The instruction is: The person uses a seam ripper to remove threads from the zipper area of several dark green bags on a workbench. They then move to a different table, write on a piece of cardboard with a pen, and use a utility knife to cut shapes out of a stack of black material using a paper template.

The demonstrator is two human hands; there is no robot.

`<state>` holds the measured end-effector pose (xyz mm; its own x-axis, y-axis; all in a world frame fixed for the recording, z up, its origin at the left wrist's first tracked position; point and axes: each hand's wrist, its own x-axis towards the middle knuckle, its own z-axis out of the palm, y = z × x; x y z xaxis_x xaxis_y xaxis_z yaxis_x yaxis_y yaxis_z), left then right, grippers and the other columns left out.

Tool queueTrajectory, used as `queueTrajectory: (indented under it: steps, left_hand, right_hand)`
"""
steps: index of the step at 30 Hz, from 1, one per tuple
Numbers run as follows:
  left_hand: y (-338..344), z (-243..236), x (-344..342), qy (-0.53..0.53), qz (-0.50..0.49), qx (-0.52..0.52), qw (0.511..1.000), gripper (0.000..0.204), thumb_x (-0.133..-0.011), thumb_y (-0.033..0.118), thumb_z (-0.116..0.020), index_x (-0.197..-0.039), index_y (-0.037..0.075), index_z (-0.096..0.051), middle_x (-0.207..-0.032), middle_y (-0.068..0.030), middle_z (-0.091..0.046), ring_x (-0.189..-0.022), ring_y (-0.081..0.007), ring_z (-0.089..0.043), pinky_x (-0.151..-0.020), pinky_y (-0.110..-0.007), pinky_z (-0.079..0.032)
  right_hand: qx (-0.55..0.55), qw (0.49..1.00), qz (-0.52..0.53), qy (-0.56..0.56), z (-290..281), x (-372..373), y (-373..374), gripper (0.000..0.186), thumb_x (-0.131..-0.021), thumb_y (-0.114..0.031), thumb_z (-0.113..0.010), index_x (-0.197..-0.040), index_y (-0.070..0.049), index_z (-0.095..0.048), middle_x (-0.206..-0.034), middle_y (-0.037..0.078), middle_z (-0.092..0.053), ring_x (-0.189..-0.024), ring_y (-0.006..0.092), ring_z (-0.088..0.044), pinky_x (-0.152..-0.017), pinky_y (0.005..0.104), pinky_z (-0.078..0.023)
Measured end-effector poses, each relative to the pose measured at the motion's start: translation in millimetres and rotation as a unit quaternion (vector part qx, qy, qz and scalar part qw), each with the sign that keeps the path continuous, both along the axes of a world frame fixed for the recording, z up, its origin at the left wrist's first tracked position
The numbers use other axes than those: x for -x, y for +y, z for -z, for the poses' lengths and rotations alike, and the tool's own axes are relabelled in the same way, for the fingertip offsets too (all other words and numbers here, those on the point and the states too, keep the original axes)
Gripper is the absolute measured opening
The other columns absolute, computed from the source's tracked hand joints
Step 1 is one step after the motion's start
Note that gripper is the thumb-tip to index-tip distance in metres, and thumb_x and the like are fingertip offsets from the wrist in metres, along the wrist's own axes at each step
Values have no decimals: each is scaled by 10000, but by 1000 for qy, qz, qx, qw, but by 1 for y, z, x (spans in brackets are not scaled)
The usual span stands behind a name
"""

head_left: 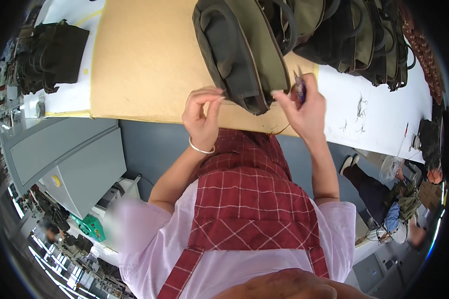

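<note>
An olive and dark grey fabric bag [261, 55] with looped handles lies in front of me on the tan sheet [134, 60], its zipped edge toward me. My left hand [202, 112] is beside the bag's lower left, thumb and forefinger pinched on something too small to make out. My right hand [307, 109] is at the bag's lower right, fingers curled around small pointed snips with dark purple handles [300, 89], thumb extended toward the zipper end.
More dark olive bags [359, 45] crowd the back right, and another stack [55, 57] sits at the left. Loose threads [360, 107] lie on the white tabletop at right. A grey cabinet [80, 159] stands below left. Another person's legs [364, 184] show at lower right.
</note>
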<state>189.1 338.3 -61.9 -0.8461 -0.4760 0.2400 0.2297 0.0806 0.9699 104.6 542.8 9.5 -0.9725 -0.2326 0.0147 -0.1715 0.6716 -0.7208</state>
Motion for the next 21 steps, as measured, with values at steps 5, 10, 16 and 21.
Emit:
queueTrajectory:
  steps: [5,10,16,21]
  left_hand:
    - [-4,59,-17,-201,-11,-319,926,68,-980,44,-606,-1027,7,-575,-933,-70,-638,-817,-154,-623,-788,-293,-534]
    - [-20,84,45,-90,-73,-408,905,87,-996,60,-583,-1063,13,-552,-941,-70,-624,-802,-158,-617,-782,-300,-543]
    - [-59,115,160,-82,20,-393,916,70,-987,59,-597,-1038,12,-588,-906,-69,-644,-781,-155,-635,-742,-275,-570]
    - [-81,131,195,-108,63,-316,940,84,-979,71,-615,-1026,3,-598,-906,-82,-661,-783,-152,-649,-745,-265,-577]
  right_hand:
    - [190,981,24,16,36,10,-71,285,-870,-182,-743,-942,-30,-513,-624,94,-560,-508,190,-571,-493,322,-440]
    - [247,956,128,91,45,62,-119,229,-894,-126,-669,-970,-18,-482,-650,133,-574,-547,297,-622,-513,370,-458]
    - [273,921,215,174,54,110,-133,328,-869,-192,-739,-943,-23,-469,-678,83,-499,-532,167,-473,-526,336,-417]
    - [275,951,33,137,52,76,-96,333,-855,-238,-774,-891,-34,-513,-676,69,-574,-545,180,-527,-524,310,-436]
